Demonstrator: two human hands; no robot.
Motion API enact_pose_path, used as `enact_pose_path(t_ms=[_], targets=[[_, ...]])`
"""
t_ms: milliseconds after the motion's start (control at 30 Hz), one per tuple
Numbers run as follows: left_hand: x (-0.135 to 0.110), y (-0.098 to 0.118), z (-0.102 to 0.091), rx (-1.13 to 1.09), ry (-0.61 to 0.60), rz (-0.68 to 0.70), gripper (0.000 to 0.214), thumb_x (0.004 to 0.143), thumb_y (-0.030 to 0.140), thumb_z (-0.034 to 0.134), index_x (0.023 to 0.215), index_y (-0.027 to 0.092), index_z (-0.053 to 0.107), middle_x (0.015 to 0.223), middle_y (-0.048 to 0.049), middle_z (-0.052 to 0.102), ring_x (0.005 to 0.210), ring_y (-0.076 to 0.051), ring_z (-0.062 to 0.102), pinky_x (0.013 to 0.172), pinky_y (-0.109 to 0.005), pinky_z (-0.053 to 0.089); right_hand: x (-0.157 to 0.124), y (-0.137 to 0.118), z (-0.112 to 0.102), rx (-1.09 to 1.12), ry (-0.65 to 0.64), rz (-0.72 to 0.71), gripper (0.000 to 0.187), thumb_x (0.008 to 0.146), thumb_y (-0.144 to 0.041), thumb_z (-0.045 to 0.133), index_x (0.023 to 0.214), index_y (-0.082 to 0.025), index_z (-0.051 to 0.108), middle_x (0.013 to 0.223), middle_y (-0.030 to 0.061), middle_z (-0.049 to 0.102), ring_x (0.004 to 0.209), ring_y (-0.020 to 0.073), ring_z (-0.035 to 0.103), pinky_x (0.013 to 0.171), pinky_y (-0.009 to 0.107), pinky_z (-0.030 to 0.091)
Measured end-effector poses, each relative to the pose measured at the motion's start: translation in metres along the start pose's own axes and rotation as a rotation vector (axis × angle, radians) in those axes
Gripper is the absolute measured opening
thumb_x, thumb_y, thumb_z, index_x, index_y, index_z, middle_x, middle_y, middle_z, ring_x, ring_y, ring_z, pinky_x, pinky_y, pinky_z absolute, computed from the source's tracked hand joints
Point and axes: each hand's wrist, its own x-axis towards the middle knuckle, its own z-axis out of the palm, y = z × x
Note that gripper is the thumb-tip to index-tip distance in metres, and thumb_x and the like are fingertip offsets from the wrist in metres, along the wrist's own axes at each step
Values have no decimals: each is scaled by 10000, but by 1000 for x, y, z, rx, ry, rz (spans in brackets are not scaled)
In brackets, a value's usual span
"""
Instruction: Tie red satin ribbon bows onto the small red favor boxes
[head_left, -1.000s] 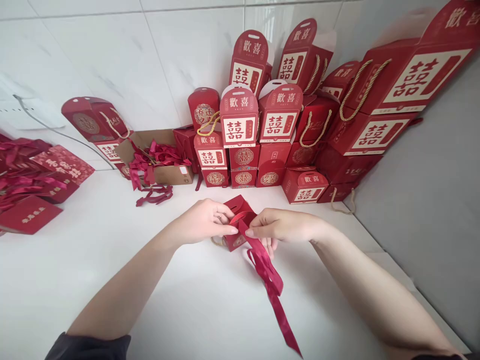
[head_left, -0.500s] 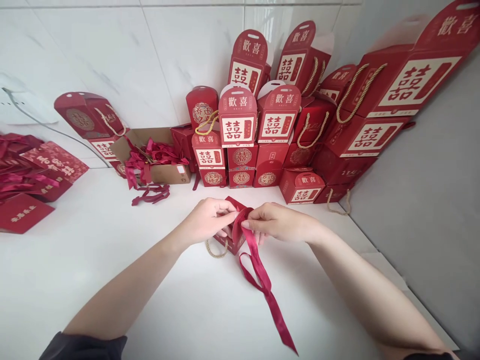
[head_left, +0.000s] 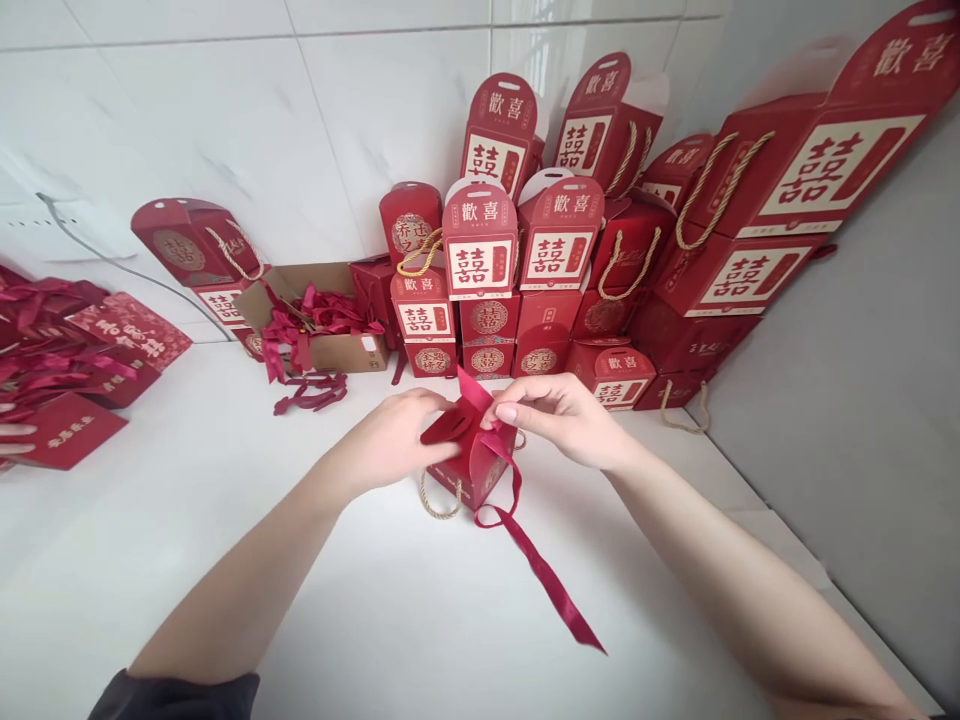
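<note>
A small red gift box (head_left: pixel 469 485) with a twisted cord handle (head_left: pixel 439 510) stands on the white table in front of me. My left hand (head_left: pixel 394 440) grips its left side by the rounded top flaps, thumb on the near side and the other fingers partly hidden behind. Above the right flap, my right hand (head_left: pixel 562 415) pinches a crimson satin ribbon (head_left: pixel 551 585) between thumb and forefinger. One ribbon end sticks up past the flaps. The rest curls down the box's front and trails toward me across the table.
Red gift boxes (head_left: pixel 480 240) are stacked along the tiled wall and right corner. A cardboard box (head_left: pixel 349 352) of ribbons sits behind my left hand, with loose ribbon before it. At far left, another person's hand (head_left: pixel 15 430) touches a pile of ribboned boxes (head_left: pixel 82 430).
My right hand has raised a ribbon end, which now stands above the flaps. The flaps have spread apart and my left hand has shifted left. Another person's hand has appeared at the left edge.
</note>
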Motion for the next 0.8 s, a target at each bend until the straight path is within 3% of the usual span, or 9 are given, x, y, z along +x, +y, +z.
enact_pose_path(t_ms=[133, 367, 667, 800], targets=[[4, -10, 2, -163, 36, -145, 266, 865, 347, 516, 1006, 217, 701, 926, -37, 732, 843, -229, 675, 751, -318, 516, 4, 8, 6, -78, -52, 73, 320, 888, -439, 614, 770, -152, 690, 786, 45, 677, 689, 135, 580, 672, 269, 461], [6, -17, -3, -432, -52, -186, 348, 795, 317, 578, 1102, 191, 684, 751, -43, 722, 756, -227, 679, 652, -308, 525, 7, 23, 11, -61, -62, 152, 357, 888, -491, 584, 767, -163, 661, 819, 51, 673, 742, 149, 592, 712, 278, 462], [4, -12, -5, -379, -142, -210, 465, 850, 315, 531, 1301, 209, 562, 892, -42, 742, 815, -207, 675, 690, -293, 496, 8, 24, 10, 3, -39, 182, 345, 881, -473, 607, 767, -153, 667, 807, 44, 681, 697, 122, 586, 652, 247, 449], [4, -12, -6, -376, -168, -197, 406, 858, 308, 524, 1246, 212, 594, 918, -40, 743, 829, -205, 680, 693, -286, 491, 8, 25, 9, 10, -57, 170, 352, 873, -484, 613, 757, -156, 666, 802, 48, 679, 729, 140, 599, 700, 270, 471]])
